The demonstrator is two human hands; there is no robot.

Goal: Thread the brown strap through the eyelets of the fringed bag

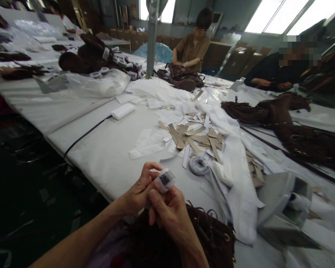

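Note:
Both my hands meet above the near table edge around a small dark piece in thin white wrapping (166, 179). My left hand (142, 189) is closed on it, with the index finger bent over the top. From the other side my right hand (169, 205) grips it, the thumb pressed toward the left fingers. The lower part of the wrapped piece is hidden by my fingers. Below and right of my hands lies a dark brown bag (212, 230) with laces and gold-coloured eyelets, partly covered by my right forearm.
Cardboard strips (195, 137) and a grey-white roll of strip (199, 166) lie ahead. A grey tape dispenser (281, 204) stands right. A white device (123, 111) trails a black cable. Brown bags (290, 115) lie beyond. Two co-workers (194, 46) sit across the table near a metal post (152, 41).

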